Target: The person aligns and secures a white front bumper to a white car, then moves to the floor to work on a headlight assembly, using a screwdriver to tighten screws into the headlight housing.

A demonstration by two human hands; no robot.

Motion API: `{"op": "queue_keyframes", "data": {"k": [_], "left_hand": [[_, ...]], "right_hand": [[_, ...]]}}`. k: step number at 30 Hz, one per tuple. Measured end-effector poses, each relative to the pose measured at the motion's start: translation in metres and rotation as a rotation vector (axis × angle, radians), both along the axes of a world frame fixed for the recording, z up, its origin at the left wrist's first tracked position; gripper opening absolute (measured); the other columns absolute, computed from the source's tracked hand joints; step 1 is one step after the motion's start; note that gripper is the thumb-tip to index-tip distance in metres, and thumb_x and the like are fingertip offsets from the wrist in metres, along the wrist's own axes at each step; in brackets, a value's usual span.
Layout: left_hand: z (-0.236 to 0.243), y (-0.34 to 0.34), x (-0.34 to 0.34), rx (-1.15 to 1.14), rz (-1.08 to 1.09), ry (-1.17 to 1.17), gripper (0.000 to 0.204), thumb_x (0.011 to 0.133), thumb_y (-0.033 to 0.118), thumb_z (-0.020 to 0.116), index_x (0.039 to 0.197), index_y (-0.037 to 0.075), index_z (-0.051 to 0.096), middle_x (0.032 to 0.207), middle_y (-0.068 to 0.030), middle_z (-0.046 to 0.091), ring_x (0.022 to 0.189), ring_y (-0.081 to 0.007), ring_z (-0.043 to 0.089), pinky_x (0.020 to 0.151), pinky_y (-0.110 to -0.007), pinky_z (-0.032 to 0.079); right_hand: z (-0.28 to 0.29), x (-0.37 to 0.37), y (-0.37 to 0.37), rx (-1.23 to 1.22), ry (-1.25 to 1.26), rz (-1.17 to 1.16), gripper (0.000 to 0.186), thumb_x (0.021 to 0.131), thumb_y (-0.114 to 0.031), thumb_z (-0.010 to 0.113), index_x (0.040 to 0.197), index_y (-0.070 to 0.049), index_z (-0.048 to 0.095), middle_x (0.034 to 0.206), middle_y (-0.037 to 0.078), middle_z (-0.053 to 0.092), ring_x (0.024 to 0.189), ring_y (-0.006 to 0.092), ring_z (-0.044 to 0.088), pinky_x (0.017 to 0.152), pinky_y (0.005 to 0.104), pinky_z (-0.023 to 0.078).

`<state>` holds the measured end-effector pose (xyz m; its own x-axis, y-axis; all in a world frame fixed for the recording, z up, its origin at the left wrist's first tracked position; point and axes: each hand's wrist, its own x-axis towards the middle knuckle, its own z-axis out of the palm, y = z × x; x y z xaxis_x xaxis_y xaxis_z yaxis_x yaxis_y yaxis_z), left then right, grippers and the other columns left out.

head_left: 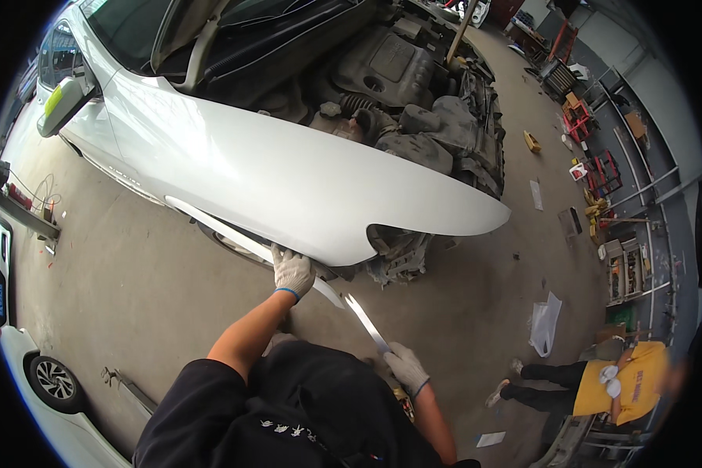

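A white car fender [249, 171] stretches across the middle, with a slim white wheel-arch trim strip [230, 234] along its lower edge. My left hand [293, 273], in a pale work glove, is closed around this strip near the front of the arch. The strip's curved end [329, 293] sticks out to the right past the glove, apart from the fender. My right hand [406, 366], gloved too, grips a flat metal pry bar [368, 326] by its lower end. Its forked tip points up and left, close to the strip's end.
The engine bay [398, 86] lies exposed beyond the fender, with the hood raised. A person in a yellow shirt [632, 382] stands at the lower right. A plastic bag [546, 324] lies on the floor. Shelves with tools [624, 269] line the right wall; another car's wheel [56, 384] is at left.
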<state>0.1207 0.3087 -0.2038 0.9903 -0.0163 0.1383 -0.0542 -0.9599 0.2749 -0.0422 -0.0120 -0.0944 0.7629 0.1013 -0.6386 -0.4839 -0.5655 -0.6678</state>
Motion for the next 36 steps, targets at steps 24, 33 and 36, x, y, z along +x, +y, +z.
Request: {"op": "queue_keyframes", "data": {"k": [24,33,36], "left_hand": [[0.005,-0.001,-0.023,0.003,-0.018,-0.076,0.048,0.086,0.036,0.065,0.119,0.001,0.069,0.103,-0.0172,0.068,0.119,-0.0396,0.053,0.118,-0.066,0.021],[0.007,-0.001,-0.020,0.022,-0.019,0.023,0.048,0.085,0.035,0.065,0.119,0.001,0.069,0.106,-0.0191,0.069,0.119,-0.0411,0.054,0.118,-0.067,0.020],[0.005,-0.002,-0.018,0.022,-0.008,0.025,0.048,0.085,0.034,0.064,0.120,0.001,0.068,0.106,-0.0190,0.069,0.119,-0.0417,0.054,0.117,-0.067,0.021]], "right_hand": [[-0.013,0.076,0.116,-0.740,-0.441,0.459,0.022,0.099,-0.024,0.046,0.110,-0.011,0.061,0.110,0.020,0.068,0.095,0.0401,0.070,0.079,0.0528,0.057],[-0.004,0.089,0.134,-0.672,-0.357,0.586,0.026,0.096,-0.023,0.049,0.111,-0.004,0.058,0.106,0.025,0.068,0.097,0.0448,0.069,0.083,0.0552,0.056],[-0.010,0.111,0.135,-0.562,-0.290,0.660,0.031,0.095,-0.024,0.048,0.112,0.000,0.057,0.104,0.029,0.069,0.095,0.0474,0.068,0.085,0.0576,0.053]]}}
